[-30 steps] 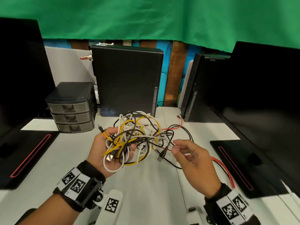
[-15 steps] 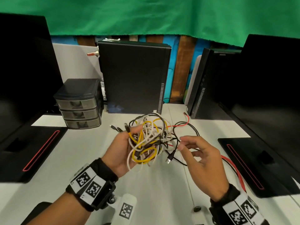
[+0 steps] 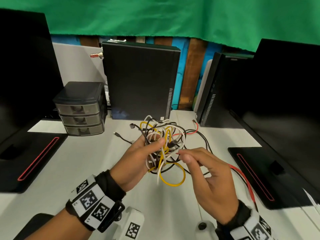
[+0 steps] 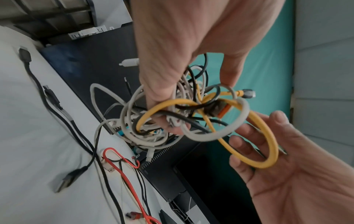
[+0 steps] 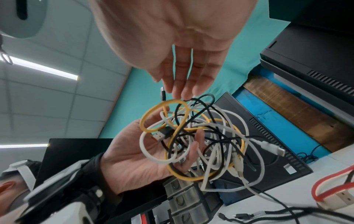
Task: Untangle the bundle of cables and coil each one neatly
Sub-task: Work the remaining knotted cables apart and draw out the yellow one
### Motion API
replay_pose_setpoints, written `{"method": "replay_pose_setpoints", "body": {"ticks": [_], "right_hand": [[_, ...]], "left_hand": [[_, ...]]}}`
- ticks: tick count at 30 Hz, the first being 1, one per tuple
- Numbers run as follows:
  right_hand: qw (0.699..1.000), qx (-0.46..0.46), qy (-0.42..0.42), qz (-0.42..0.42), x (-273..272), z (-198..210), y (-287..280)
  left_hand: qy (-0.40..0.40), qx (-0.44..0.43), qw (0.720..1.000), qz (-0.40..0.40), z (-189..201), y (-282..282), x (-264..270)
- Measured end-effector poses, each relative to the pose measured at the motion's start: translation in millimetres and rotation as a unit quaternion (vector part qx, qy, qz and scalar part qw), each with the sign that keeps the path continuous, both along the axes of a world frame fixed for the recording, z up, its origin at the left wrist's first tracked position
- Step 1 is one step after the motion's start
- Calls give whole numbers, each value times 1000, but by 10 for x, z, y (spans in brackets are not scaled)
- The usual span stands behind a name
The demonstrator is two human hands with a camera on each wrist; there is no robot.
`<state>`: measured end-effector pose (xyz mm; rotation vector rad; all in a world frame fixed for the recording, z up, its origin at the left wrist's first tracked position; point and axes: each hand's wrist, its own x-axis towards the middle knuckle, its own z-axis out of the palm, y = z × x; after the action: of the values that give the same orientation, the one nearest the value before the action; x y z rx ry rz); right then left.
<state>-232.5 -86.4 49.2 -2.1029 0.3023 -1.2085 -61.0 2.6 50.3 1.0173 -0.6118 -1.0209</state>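
The bundle of cables [image 3: 162,144] is being held up above the tabletop [image 3: 86,161] in the left hand [image 3: 138,158], whose fingers and thumb are being curled round the knot of white, black and yellow strands. The right hand [image 3: 207,172] is being kept just beside it with fingers relaxed and apart, gripping nothing that can be made out. A yellow loop [image 3: 173,175] is hanging free below the knot, while a red cable [image 3: 242,177] and several black ends are trailing onto the tabletop. If one strand is being tugged hard while the rest are being squeezed, the knot is likely being tightened; trailing plugs may also be snagged or dragged.
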Motion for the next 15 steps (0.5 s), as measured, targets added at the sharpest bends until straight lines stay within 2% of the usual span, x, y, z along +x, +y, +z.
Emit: {"method": "replay_pose_setpoints", "body": {"ticks": [5,12,15], "right_hand": [[999,-9,8,-34,-15,-1,-103],[999,-5,42,19,-21,-6,-58],[997,-36,71,11,-4,-60,-73]], "left_hand": [[-79,-9,997,-9,-84,-15,-40],[-54,-30,998,-10,-88,-47,-33],[-116,-31,993,-8,-100,-42,-38]]}}
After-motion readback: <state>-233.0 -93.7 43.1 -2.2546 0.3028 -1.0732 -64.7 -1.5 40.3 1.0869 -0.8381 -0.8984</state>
